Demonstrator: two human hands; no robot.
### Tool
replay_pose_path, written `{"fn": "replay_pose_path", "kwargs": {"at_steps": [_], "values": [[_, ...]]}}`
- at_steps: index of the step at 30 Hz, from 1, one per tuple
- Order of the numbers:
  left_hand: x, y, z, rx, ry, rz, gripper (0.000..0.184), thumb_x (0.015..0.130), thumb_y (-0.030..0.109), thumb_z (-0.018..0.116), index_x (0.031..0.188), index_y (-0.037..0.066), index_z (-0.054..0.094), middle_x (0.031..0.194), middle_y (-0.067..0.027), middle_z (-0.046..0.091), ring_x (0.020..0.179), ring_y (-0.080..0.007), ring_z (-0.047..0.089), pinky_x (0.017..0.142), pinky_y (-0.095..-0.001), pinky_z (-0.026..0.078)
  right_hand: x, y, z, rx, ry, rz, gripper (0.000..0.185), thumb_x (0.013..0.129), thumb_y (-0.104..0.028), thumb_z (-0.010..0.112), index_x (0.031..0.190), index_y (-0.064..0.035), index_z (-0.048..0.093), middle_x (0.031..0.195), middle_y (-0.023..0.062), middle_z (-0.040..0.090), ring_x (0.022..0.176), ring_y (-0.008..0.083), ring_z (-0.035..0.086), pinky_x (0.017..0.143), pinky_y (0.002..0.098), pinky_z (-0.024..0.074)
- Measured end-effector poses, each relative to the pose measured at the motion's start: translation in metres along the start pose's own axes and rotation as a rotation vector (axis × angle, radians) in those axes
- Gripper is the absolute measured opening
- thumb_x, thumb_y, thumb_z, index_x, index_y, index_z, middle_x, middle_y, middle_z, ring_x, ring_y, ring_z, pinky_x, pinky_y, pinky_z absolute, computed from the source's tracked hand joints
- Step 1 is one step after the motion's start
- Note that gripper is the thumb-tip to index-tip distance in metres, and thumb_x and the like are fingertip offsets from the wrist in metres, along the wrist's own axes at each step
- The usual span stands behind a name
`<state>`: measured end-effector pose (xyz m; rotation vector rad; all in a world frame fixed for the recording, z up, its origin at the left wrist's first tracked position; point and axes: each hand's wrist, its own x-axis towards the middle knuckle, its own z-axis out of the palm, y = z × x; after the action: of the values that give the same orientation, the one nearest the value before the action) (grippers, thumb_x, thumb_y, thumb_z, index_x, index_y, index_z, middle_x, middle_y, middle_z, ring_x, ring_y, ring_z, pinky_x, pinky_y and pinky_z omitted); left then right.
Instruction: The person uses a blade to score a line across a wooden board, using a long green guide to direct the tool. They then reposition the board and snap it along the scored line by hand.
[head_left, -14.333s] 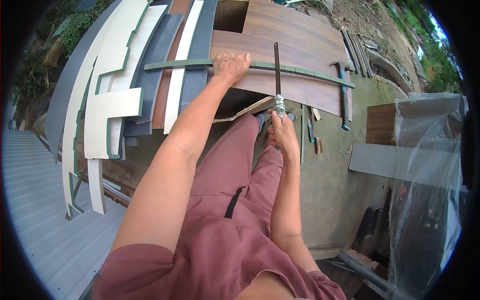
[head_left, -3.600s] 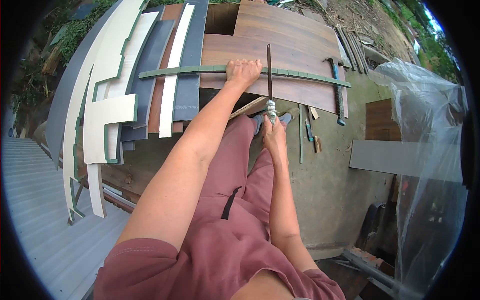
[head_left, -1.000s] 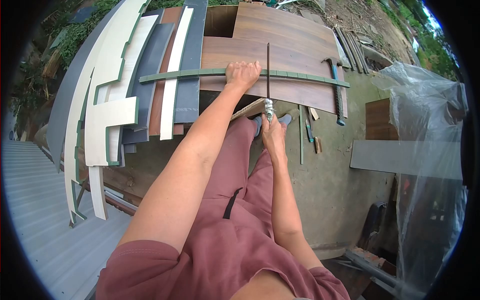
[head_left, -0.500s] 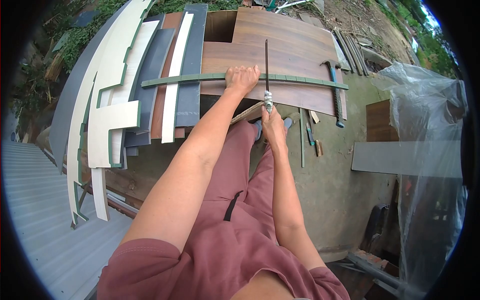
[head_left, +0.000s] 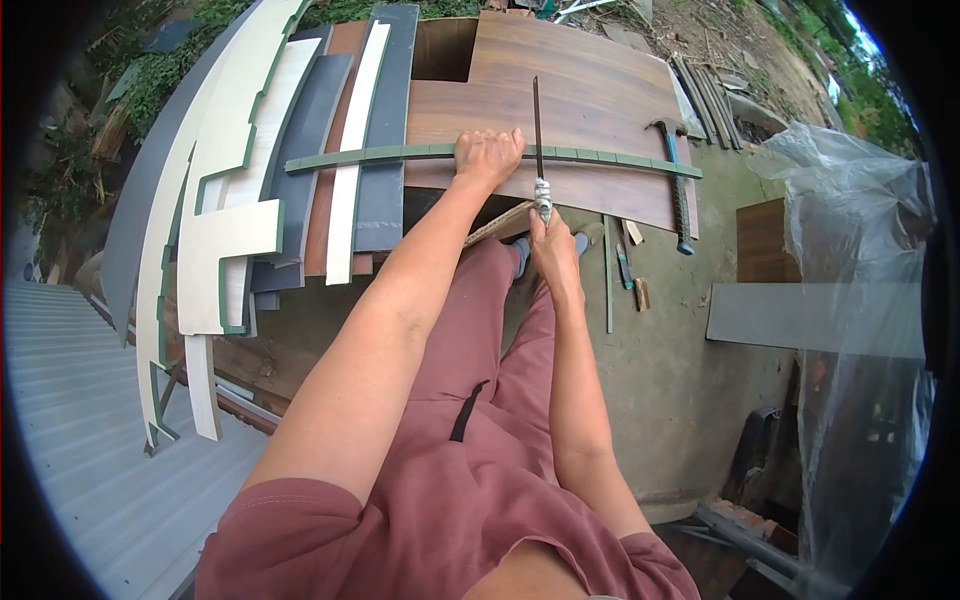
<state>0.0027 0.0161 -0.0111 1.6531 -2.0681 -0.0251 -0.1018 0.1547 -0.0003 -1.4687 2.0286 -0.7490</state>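
A long, thin green strip (head_left: 610, 157) with evenly spaced marks lies crosswise over the boards. My left hand (head_left: 489, 158) is closed around it and presses it down near its middle. Just to the right, my right hand (head_left: 553, 243) grips the wrapped handle of a hand saw (head_left: 537, 122). The narrow blade is seen edge-on, points away from me and crosses the strip; its teeth cannot be made out. Under the strip is a brown wood-grain panel (head_left: 600, 85). A claw hammer (head_left: 681, 205) with a blue and black handle lies at that panel's right edge, touching the strip's end.
White notched boards (head_left: 215, 260) and dark grey boards (head_left: 383, 200) are stacked at left, jutting toward me. Small offcuts (head_left: 641, 294) lie on the concrete floor (head_left: 665, 370). Clear plastic sheeting (head_left: 850, 400) hangs at right beside a grey board (head_left: 765, 315). Corrugated metal (head_left: 90, 400) is at lower left.
The whole view has shifted very slightly. Both hands, the saw and the green strip keep nearly the same places relative to each other.
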Motion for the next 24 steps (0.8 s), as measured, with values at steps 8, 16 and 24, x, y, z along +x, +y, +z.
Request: {"fn": "replay_pose_path", "kwargs": {"at_steps": [8, 16, 24], "values": [[0.003, 0.001, -0.003, -0.019, -0.055, -0.033, 0.051, 0.088, 0.037, 0.037, 0.065, 0.005, 0.07, 0.069, -0.0191, 0.064, 0.068, -0.0325, 0.066, 0.07, -0.0395, 0.051, -0.073, 0.021, 0.013, 0.086, 0.017, 0.042, 0.03, 0.093, -0.028, 0.044, 0.108, -0.0027, 0.049, 0.091, 0.0273, 0.059, 0.089, 0.0463, 0.055, 0.072, 0.0488, 0.0419], [0.002, 0.0, 0.002, 0.003, -0.042, 0.016, 0.051, 0.089, 0.037, 0.036, 0.068, 0.005, 0.07, 0.068, -0.0201, 0.064, 0.068, -0.0331, 0.066, 0.07, -0.0401, 0.051, -0.037, 0.02, 0.0, 0.137, -0.019, 0.052, 0.03, 0.093, -0.029, 0.045, 0.1, -0.0007, 0.052, 0.087, 0.027, 0.059, 0.086, 0.0467, 0.054, 0.07, 0.0495, 0.0409], [0.002, 0.001, 0.002, 0.004, -0.021, 0.003, 0.051, 0.089, 0.036, 0.037, 0.065, 0.005, 0.07, 0.067, -0.0198, 0.064, 0.066, -0.0329, 0.066, 0.069, -0.0398, 0.052, -0.038, 0.008, 0.008, 0.113, 0.023, 0.023, 0.029, 0.093, -0.029, 0.044, 0.099, -0.0008, 0.05, 0.085, 0.0272, 0.059, 0.084, 0.046, 0.055, 0.069, 0.0497, 0.0407]]}}
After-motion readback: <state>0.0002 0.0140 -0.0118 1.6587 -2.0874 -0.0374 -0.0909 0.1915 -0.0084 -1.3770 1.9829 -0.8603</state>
